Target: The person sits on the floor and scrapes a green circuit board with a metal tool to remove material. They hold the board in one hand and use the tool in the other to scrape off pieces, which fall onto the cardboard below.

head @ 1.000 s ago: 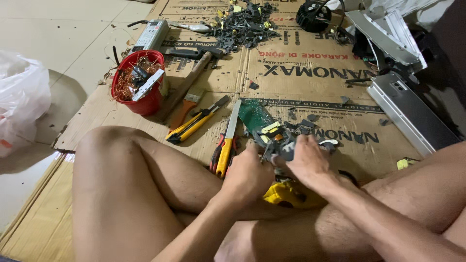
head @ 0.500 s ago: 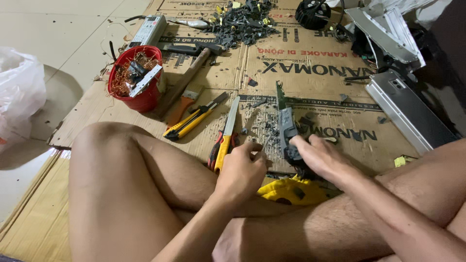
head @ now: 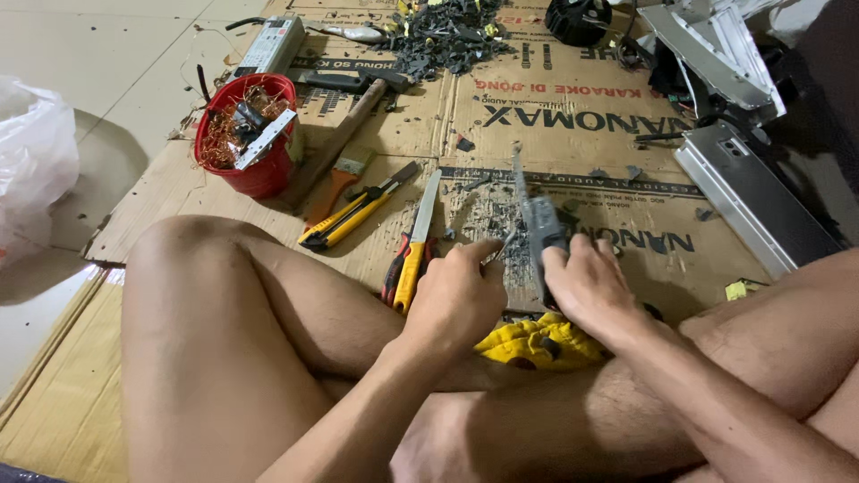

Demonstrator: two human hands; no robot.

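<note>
Right hand (head: 586, 286): your fingers are wrapped round the lower end of the board (head: 535, 224), which stands on edge above the cardboard (head: 573, 89), just past your shins.
Left hand (head: 456, 291): your thumb and forefinger are pinched together at the board's near edge; what they nip is too small to tell.
Slip risk: you hold the board by one end only, so a hard tug from the pinch could twist it out of your grip.
Cut risk: the board's edges and soldered pins sit against your bare palm and close over your bare legs; a jerk would scrape the skin.
Debris: loose chips (head: 488, 219) lie right under the board, and more falling could land on your legs or the yellow cloth (head: 537, 340).
Tools: the cutters (head: 407, 268) lie just left of your left hand, blade end away; a blind reach back could catch them.
Bucket (head: 246, 134): well apart, no trouble from there.
</note>
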